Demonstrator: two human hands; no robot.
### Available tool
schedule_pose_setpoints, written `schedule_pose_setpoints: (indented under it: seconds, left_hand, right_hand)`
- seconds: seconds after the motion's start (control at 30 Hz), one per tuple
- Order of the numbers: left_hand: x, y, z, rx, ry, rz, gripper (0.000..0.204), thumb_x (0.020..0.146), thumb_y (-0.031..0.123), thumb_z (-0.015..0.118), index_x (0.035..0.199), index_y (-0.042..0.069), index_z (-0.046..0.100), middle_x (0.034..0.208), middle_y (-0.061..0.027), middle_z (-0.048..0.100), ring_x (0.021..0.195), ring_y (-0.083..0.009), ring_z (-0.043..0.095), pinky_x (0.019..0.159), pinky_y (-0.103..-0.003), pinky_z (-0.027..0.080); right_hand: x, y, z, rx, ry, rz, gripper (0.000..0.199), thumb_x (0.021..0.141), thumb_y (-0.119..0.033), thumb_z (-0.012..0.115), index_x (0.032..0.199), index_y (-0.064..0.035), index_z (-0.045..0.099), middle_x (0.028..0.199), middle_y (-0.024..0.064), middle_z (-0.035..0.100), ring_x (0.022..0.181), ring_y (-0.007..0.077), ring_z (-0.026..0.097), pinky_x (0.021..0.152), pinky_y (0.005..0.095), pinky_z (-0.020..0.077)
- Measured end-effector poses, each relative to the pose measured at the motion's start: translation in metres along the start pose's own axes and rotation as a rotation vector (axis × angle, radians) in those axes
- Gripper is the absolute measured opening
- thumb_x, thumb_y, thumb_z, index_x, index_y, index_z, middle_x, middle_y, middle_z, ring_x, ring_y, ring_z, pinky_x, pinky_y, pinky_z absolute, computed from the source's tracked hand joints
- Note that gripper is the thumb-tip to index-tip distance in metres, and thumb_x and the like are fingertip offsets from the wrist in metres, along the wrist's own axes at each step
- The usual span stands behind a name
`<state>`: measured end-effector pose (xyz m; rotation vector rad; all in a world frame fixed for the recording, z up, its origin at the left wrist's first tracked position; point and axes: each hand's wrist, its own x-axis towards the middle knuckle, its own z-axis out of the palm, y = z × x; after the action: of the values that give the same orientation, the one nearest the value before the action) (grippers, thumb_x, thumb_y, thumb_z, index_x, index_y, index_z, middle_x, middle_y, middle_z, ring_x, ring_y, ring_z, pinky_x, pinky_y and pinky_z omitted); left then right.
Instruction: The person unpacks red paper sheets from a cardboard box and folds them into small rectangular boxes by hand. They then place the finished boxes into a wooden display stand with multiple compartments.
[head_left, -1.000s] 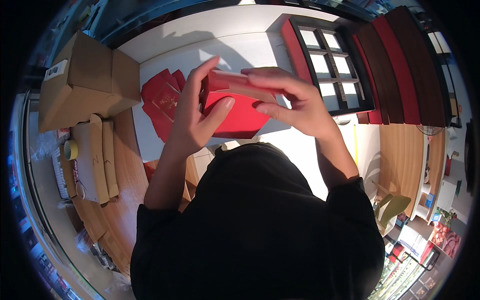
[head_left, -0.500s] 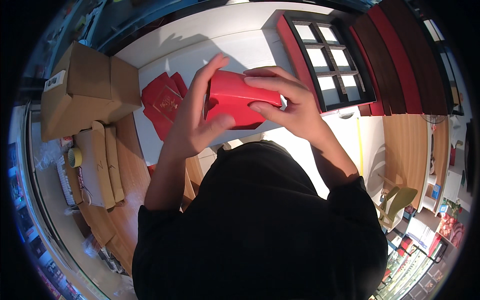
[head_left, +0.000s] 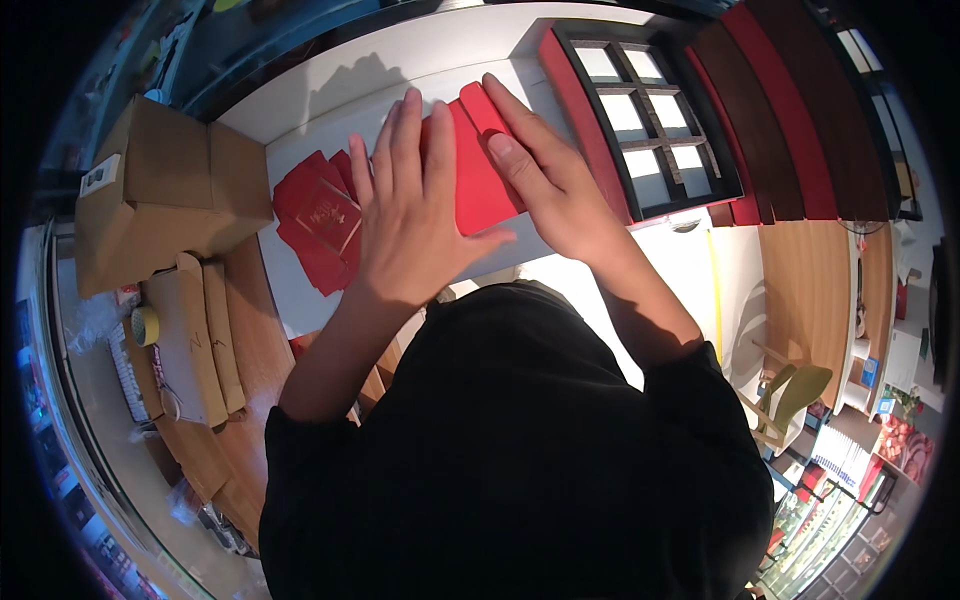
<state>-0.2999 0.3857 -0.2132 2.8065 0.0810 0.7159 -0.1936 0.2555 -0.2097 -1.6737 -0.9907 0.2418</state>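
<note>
The red paper carton [head_left: 482,195] is held up between both hands, in front of the torso and near the white tabletop [head_left: 290,297]; whether its far end touches that surface cannot be told. Its visible long axis is pointed away from the body, the far end leaned slightly to the left, and a narrow folded strip is shown along its right edge. That right edge is gripped by the right hand [head_left: 558,195]: the thumb is pressed on the upper face beside the strip, and the fingers are laid along the side, the index fingertip reaching the far corner. What is done by the fingers underneath is hidden. By the left hand [head_left: 410,220], palm down with fingers spread, the left part of the carton is covered, the thumb being stretched rightward past the near edge; nothing is seen pinched there, and how firmly it is pressed cannot be told. The flat red sheets [head_left: 318,215] are placed just left of the left hand, while the black-framed divided box [head_left: 590,112] is set to the right, nearer the right hand.
</note>
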Motion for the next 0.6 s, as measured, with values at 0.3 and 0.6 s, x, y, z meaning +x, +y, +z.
schedule_pose_setpoints:
  seconds: [0.3,0.6]
  left_hand:
    - [0.001,-0.011,0.0,-0.113,0.042,0.026,0.11,0.058,0.039,0.083,0.141,0.001,0.022,0.136,-0.0195,0.03,0.12,-0.037,0.034,0.098,-0.053,0.027]
    - [0.001,-0.013,-0.004,-0.19,0.057,0.016,0.108,0.058,0.04,0.083,0.141,0.002,0.024,0.135,-0.0197,0.029,0.12,-0.0379,0.032,0.098,-0.053,0.027]
  right_hand:
    - [0.002,-0.018,-0.011,0.226,-0.044,0.236,0.05,0.097,-0.026,0.045,0.141,-0.0053,0.034,0.108,0.0153,0.059,0.098,0.018,0.056,0.087,0.0283,0.0431]
    - [0.011,-0.021,-0.014,0.152,-0.114,0.227,0.049,0.097,-0.025,0.045,0.141,-0.0055,0.033,0.108,0.0155,0.057,0.098,0.0186,0.056,0.087,0.0283,0.043]
